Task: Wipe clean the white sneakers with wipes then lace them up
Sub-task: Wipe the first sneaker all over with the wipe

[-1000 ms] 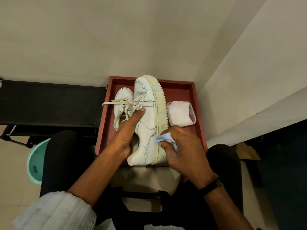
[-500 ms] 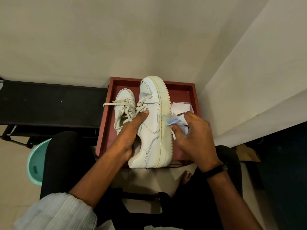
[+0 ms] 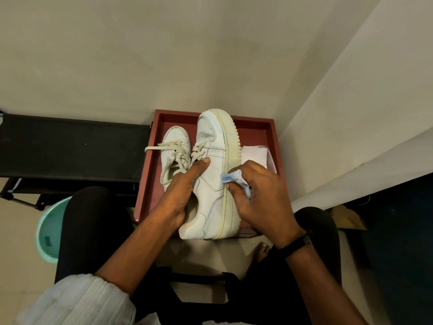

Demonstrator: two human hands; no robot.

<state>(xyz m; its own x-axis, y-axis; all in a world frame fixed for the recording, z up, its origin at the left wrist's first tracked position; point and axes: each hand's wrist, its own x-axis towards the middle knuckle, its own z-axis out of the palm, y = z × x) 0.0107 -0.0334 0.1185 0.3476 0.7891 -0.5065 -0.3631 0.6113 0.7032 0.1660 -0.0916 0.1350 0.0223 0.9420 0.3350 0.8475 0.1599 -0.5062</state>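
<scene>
Wiping under way: left hand [image 3: 184, 193] grips tilted sneaker [image 3: 212, 184] over tray [image 3: 147, 172] near edge; right hand [image 3: 262, 198] fingers pinch blue-stained wipe [image 3: 234, 180] against its yellowed sole; second sneaker [image 3: 174, 146] laces loose, lacing outstanding

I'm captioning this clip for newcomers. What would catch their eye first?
First, the white sneaker tipped on its side at centre, the left hand gripping its opening while the right hand presses a bluish wipe against its yellowed sole edge. Left of it, the second sneaker lies with loose laces in the red tray, a clear tub of wipes at the tray's right.
</scene>
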